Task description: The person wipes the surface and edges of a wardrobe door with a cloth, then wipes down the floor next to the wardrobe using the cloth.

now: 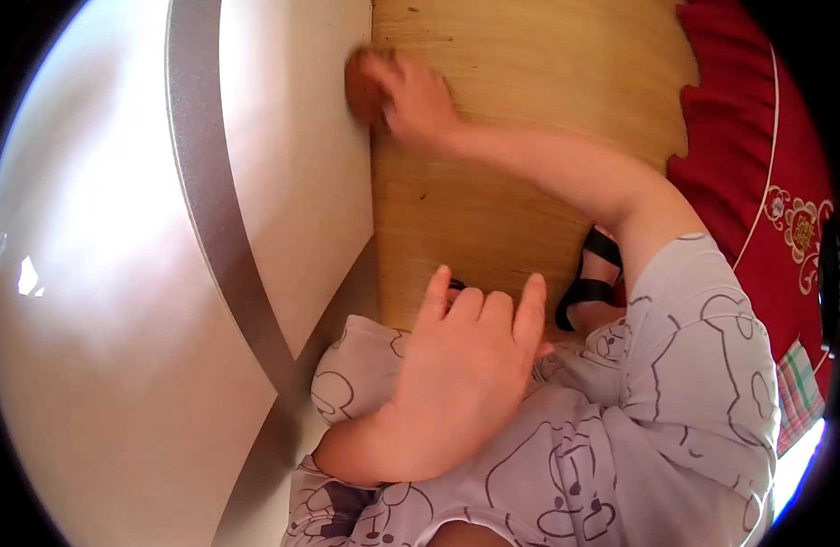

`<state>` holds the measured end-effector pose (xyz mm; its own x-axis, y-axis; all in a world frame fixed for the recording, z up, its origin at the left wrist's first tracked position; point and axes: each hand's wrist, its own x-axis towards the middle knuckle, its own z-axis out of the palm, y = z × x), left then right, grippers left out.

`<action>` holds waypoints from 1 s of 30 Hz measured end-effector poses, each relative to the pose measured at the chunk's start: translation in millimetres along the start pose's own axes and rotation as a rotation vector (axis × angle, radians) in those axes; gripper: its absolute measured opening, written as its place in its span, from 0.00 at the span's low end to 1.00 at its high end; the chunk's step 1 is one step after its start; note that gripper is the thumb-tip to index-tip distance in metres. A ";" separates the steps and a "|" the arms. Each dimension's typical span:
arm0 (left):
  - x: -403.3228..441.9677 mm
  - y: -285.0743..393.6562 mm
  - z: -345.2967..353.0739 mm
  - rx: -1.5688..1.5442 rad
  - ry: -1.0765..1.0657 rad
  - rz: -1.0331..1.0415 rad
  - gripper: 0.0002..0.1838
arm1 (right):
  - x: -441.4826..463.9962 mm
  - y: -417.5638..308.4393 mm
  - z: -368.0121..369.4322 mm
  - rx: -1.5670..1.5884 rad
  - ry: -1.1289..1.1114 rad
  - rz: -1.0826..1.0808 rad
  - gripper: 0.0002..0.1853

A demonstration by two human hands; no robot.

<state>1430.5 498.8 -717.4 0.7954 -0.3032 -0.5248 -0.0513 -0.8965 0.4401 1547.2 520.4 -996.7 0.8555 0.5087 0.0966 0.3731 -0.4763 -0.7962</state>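
My right hand (422, 102) reaches forward, its fingers closed on a brown rounded object (363, 87), perhaps a sponge or brush; motion blur hides its exact kind. The object is up against the white glossy panel (292, 137), close to where the panel meets the wooden surface. My left hand (470, 365) hovers over my lap, back of the hand upward. Its index and little fingers stretch out apart, while the middle two are bent. Nothing shows in it, though the palm is hidden.
A grey stripe (219, 155) runs down the white panel on the left. Wood-grain flooring (529, 82) stretches ahead. Red embroidered cloth (734, 118) hangs along the right side. A foot in a black sandal (588, 289) stands on the floor near my right knee.
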 end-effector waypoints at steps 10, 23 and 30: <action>4.6 1.1 0.5 -0.044 -0.001 0.026 0.28 | -122.7 23.3 45.8 -0.289 -0.813 -0.841 0.31; 22.7 -9.4 5.9 -0.028 0.021 -0.068 0.28 | 93.8 84.7 -25.1 -0.621 -0.336 -0.380 0.23; 27.0 -12.1 15.3 0.010 0.061 -0.074 0.27 | 67.3 45.3 -48.0 -0.604 -0.389 -0.255 0.18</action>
<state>1443.3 496.6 -748.0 0.8324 -0.2164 -0.5101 0.0031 -0.9187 0.3949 1639.0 498.7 -997.6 0.5699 0.8185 -0.0731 0.7696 -0.5628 -0.3016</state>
